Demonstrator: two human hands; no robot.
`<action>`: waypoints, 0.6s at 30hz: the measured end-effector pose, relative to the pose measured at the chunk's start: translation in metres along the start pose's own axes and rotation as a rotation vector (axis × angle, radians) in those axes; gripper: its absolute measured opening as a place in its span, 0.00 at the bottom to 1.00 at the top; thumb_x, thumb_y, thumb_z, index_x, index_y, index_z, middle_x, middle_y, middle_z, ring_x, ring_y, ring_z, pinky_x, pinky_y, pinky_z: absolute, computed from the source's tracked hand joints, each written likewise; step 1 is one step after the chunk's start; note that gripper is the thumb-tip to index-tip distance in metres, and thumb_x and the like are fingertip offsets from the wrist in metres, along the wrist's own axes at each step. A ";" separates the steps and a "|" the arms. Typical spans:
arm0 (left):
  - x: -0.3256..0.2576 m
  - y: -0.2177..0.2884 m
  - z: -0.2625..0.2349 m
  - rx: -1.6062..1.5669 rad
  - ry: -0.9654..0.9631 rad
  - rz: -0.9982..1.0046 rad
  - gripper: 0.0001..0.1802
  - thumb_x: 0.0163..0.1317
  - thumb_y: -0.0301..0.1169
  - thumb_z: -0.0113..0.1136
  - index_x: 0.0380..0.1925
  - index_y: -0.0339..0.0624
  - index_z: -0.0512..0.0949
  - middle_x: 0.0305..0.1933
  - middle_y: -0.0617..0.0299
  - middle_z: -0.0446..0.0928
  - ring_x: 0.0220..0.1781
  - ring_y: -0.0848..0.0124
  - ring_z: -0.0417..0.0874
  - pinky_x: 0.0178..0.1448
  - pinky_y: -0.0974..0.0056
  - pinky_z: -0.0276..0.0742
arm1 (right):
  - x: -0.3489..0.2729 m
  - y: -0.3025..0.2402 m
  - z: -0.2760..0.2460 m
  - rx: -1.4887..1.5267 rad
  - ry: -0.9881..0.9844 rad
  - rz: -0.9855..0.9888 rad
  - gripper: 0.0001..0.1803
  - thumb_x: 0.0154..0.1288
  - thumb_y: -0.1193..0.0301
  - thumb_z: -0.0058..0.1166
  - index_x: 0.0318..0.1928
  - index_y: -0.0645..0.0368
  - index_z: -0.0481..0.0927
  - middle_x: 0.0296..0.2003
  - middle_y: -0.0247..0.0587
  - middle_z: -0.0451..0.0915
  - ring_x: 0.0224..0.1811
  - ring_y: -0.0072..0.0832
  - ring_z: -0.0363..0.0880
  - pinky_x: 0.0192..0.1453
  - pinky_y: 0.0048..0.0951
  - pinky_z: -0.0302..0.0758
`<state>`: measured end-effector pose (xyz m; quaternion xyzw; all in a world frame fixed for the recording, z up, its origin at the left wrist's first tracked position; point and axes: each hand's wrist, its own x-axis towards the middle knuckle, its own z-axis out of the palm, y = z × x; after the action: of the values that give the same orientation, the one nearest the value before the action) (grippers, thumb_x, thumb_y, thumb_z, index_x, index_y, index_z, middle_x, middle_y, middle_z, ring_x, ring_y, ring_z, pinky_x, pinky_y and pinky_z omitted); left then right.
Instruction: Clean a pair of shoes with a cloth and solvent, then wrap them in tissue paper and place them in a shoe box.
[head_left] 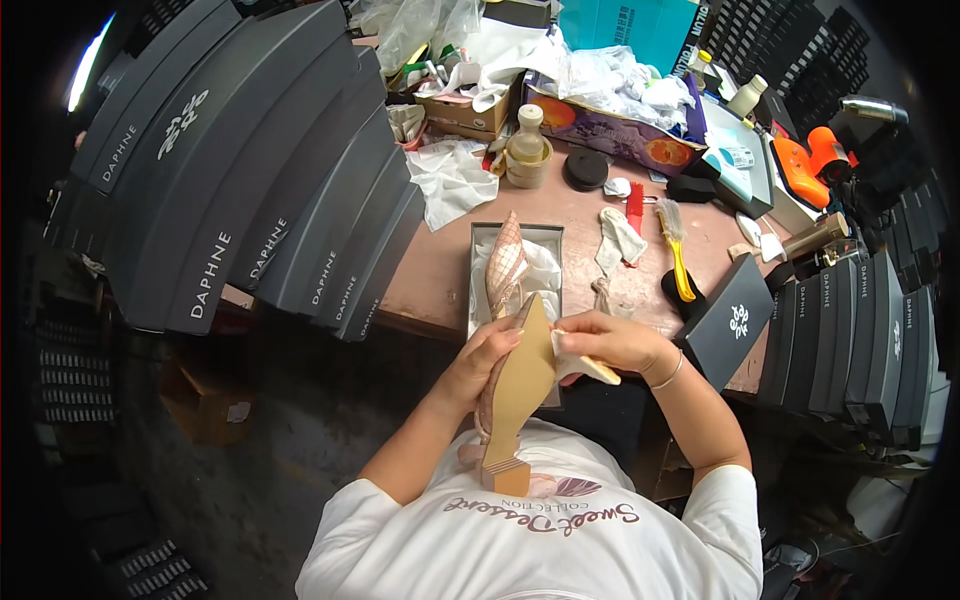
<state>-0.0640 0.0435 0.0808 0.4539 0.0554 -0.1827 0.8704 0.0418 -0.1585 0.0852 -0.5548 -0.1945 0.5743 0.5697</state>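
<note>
The left hand (478,362) has its grip clamped on a tan-soled shoe (520,385), sole up; the right hand (600,340) presses a pale cloth (590,370) against it, above an open box (515,270) on the surface (440,260).

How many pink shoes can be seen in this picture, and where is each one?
2. One pink shoe is held sole-up by the left hand, with the right hand at its sole. The other shoe stands in the open box. More may be hidden.
</note>
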 end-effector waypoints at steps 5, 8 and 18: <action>-0.006 -0.012 -0.011 -0.244 0.104 0.044 0.28 0.62 0.49 0.46 0.52 0.36 0.70 0.47 0.55 0.75 0.48 0.71 0.78 0.49 0.66 0.77 | -0.003 0.031 0.019 0.346 -0.001 -0.055 0.13 0.67 0.66 0.54 0.46 0.62 0.72 0.42 0.38 0.77 0.43 0.22 0.78 0.46 0.24 0.77; -0.004 -0.027 -0.028 -0.416 0.078 0.068 0.29 0.62 0.49 0.45 0.53 0.37 0.70 0.49 0.54 0.74 0.50 0.69 0.77 0.51 0.64 0.77 | -0.002 0.043 0.029 0.374 0.394 -0.272 0.13 0.62 0.72 0.58 0.45 0.62 0.74 0.43 0.37 0.75 0.44 0.24 0.76 0.50 0.25 0.72; -0.008 -0.032 -0.035 -0.553 0.108 -0.018 0.29 0.65 0.52 0.42 0.57 0.44 0.68 0.54 0.53 0.74 0.52 0.64 0.78 0.56 0.60 0.77 | 0.027 0.023 0.079 -0.710 0.700 -0.696 0.17 0.53 0.70 0.67 0.43 0.60 0.79 0.41 0.45 0.70 0.43 0.37 0.72 0.49 0.32 0.71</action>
<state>-0.0809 0.0579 0.0379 0.2077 0.1535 -0.1438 0.9553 -0.0286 -0.1089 0.0785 -0.7705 -0.3453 0.0380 0.5344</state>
